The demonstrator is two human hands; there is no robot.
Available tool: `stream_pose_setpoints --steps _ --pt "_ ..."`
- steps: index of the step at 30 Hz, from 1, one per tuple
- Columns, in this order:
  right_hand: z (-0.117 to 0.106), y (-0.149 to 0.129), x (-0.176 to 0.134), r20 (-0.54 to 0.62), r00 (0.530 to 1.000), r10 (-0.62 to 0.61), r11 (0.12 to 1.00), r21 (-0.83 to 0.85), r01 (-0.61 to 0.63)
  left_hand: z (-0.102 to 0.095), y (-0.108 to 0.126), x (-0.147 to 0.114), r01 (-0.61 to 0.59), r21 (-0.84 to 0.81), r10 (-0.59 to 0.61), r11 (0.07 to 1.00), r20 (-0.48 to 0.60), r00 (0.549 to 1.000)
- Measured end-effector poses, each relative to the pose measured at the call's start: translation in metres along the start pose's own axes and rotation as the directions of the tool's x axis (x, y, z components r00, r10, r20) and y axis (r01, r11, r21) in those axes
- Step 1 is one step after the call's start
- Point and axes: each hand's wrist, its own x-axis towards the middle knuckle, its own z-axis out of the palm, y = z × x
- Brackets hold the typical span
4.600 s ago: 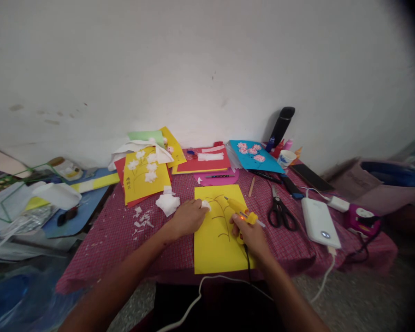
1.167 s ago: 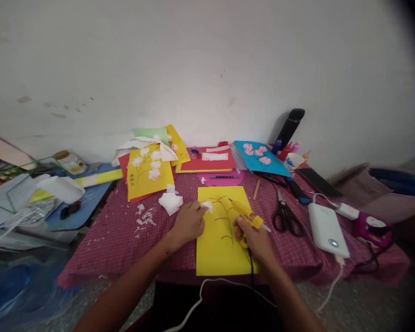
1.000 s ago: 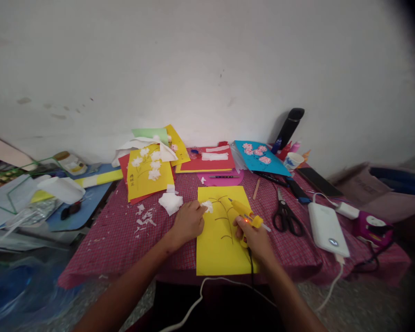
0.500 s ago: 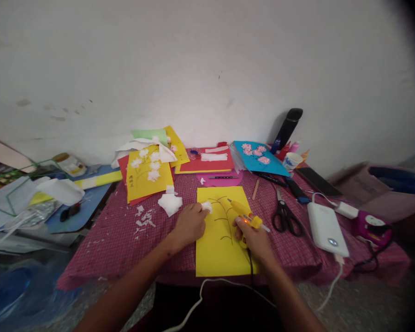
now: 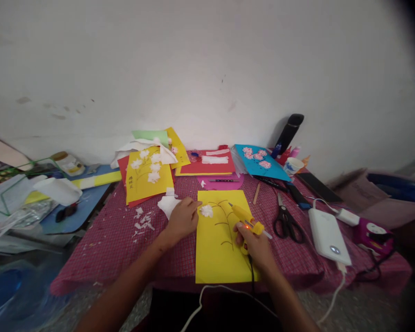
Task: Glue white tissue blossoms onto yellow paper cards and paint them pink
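Observation:
My right hand (image 5: pixel 251 240) is wrapped round a yellow hot glue gun (image 5: pixel 242 213) with a small orange light lit. Its nozzle points up and left, over the right part of a yellow paper sheet (image 5: pixel 212 265). Thin dark branches are drawn on that sheet. Near its upper left edge lies a white crumpled-paper flower (image 5: pixel 206 211). Just left of the flower, apart from it, is my left hand (image 5: pixel 183 219), with the index finger stretched out and nothing seen in it. That hand partly covers a white paper piece (image 5: pixel 166 206) on the tablecloth.
Black-handled scissors (image 5: pixel 285 221) and a white power bank (image 5: pixel 329 235) lie to the right. White paper scraps (image 5: pixel 143 223) are scattered at left. Finished yellow flower cards (image 5: pixel 145 182) and a blue card (image 5: pixel 259 161) lie at the back. The glue gun's cord (image 5: pixel 251 272) hangs over the front edge.
My left hand has let go of the white flower and drawn back to the left, leaving it on the yellow sheet. The glue gun stays in my right hand, nearly still.

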Motion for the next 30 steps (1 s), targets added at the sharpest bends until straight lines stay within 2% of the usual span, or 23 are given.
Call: stream_pose_setpoints --steps 3,7,13,16,22,30 --pt "0.0 0.004 0.0 -0.006 1.0 0.015 1.0 -0.007 -0.015 0.001 -0.014 0.011 0.04 -0.129 -0.039 0.991 0.007 0.999" --pt "0.0 0.005 -0.003 -0.028 0.998 0.05 0.999 0.0 -0.05 0.013 -0.022 0.018 0.024 -0.279 -0.016 0.96 0.032 0.999" --pt "-0.002 0.007 -0.007 -0.02 0.997 0.078 0.997 -0.026 -0.079 0.028 -0.029 0.011 -0.025 -0.399 0.007 0.916 -0.047 0.999" --pt "-0.004 0.004 -0.007 0.016 0.997 0.081 0.997 -0.018 -0.081 0.026 -0.029 0.008 -0.043 -0.381 0.04 0.923 -0.015 0.999" --pt "-0.006 -0.001 -0.007 0.049 0.993 0.106 0.994 -0.007 -0.105 0.018 -0.022 0.01 -0.025 -0.248 0.076 0.969 0.201 0.977" --pt "-0.015 0.015 -0.009 0.055 0.989 0.14 0.99 -0.01 -0.14 0.019 -0.019 0.014 0.015 -0.19 0.034 0.982 0.249 0.968"
